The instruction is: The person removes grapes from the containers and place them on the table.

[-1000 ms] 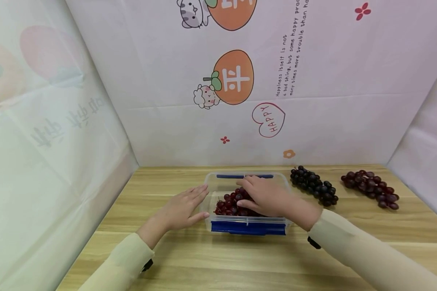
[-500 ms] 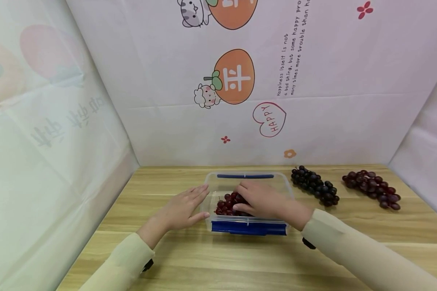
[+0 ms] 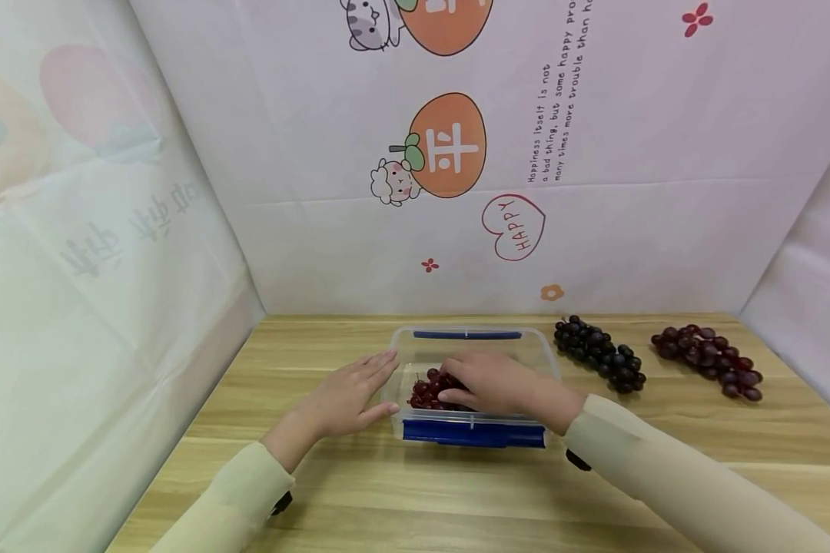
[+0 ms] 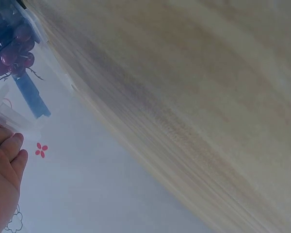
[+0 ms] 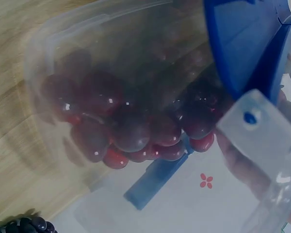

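A clear plastic box point(image 3: 415, 349) with blue clips stands on the wooden table, and a bunch of red grapes point(image 3: 427, 390) lies inside it. My left hand point(image 3: 346, 395) rests against the box's left wall, fingers straight and thumb near the front corner; the left wrist view shows its fingers at the box's edge. My right hand point(image 3: 487, 380) reaches into the box from the right. Its fingers bend down over the grapes with the thumb on the near side, gripping them; the fingertips are hidden. In the right wrist view the grapes point(image 5: 131, 131) show through the clear wall.
Right of the box lies a bunch of black grapes point(image 3: 598, 353). Farther right is another bunch of dark red grapes point(image 3: 707, 359). Printed white sheeting point(image 3: 332, 253) stands behind the table and on both sides. A blue clip point(image 3: 473, 432) hangs down along the box's front.
My right hand has moved left and lower into the box, and its fingers have bent from spread to curled over the red grapes. The left hand has stayed in place.
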`<state>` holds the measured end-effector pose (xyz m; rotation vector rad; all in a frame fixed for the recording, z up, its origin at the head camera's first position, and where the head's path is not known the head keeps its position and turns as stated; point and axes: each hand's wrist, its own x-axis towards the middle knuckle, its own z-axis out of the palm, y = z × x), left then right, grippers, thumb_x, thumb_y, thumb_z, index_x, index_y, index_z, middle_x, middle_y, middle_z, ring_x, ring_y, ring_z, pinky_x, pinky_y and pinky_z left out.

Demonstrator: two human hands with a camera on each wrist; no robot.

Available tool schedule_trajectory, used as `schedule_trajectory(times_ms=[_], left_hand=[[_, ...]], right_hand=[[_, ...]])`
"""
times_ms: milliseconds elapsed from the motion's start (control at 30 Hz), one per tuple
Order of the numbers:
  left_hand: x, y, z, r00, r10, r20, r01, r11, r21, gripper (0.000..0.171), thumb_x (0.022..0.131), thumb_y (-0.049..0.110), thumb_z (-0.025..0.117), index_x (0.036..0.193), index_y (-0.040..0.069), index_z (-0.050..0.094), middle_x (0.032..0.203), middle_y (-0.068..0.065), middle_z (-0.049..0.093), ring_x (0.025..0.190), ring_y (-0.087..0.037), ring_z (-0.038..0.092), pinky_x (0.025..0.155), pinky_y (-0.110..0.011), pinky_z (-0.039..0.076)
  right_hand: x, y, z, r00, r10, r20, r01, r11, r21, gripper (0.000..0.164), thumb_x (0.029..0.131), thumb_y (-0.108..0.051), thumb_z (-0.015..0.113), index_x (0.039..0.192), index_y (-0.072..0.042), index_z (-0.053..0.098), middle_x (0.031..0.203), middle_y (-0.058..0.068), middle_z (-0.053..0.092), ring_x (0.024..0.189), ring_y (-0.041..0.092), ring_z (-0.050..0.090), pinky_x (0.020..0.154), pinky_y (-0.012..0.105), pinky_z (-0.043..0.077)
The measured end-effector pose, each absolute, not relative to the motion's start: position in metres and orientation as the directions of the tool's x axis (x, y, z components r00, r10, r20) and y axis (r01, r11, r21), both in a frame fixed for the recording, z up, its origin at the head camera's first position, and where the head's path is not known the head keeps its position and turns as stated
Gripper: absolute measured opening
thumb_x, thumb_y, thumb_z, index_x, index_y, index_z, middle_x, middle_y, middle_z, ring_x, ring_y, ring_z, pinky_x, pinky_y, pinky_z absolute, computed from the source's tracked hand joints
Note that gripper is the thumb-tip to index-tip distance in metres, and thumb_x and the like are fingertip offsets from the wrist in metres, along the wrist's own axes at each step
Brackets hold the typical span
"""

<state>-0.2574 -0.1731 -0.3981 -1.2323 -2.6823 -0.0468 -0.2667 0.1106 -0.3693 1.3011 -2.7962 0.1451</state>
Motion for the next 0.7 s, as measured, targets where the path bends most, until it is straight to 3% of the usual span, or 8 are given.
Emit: schedule_trajectory(times_ms=[167, 533, 700], left_hand=[[-0.258, -0.173, -0.399, -0.635, 0.750, 0.187, 0.756, 0.653, -0.050, 0.075, 0.101, 0.057, 0.031, 0.153, 0.002, 0.027, 0.156, -0.017, 0.026, 0.144, -0.027, 0.023, 0.115, -0.044, 0.025], [-0.258, -0.172, -0.399, -0.642, 0.745, 0.180, 0.750, 0.659, -0.051, 0.075, 0.101, 0.056, 0.034, 0.153, 0.002, 0.025, 0.157, -0.016, 0.025, 0.144, -0.026, 0.021, 0.116, -0.042, 0.022], [-0.259, -0.173, -0.400, -0.646, 0.742, 0.181, 0.748, 0.662, -0.042, 0.075, 0.101, 0.055, 0.035, 0.153, 0.002, 0.026, 0.157, -0.016, 0.025, 0.144, -0.025, 0.021, 0.117, -0.040, 0.021]], right_hand=[[-0.268, 0.107, -0.370, -0.656, -0.752, 0.066, -0.754, 0.649, -0.099, 0.036, 0.099, -0.047, 0.052, 0.109, -0.014, 0.063, 0.090, -0.008, 0.057, 0.077, 0.008, 0.055, 0.069, 0.031, 0.050], [-0.268, 0.100, -0.369, -0.717, -0.697, -0.016, -0.686, 0.711, -0.155, 0.043, 0.099, -0.047, 0.052, 0.116, -0.010, 0.063, 0.102, -0.002, 0.062, 0.092, 0.014, 0.060, 0.081, 0.035, 0.053], [-0.269, 0.097, -0.369, -0.719, -0.695, -0.024, -0.682, 0.712, -0.164, 0.040, 0.098, -0.048, 0.052, 0.109, -0.010, 0.064, 0.090, -0.005, 0.060, 0.080, 0.011, 0.059, 0.073, 0.033, 0.052]])
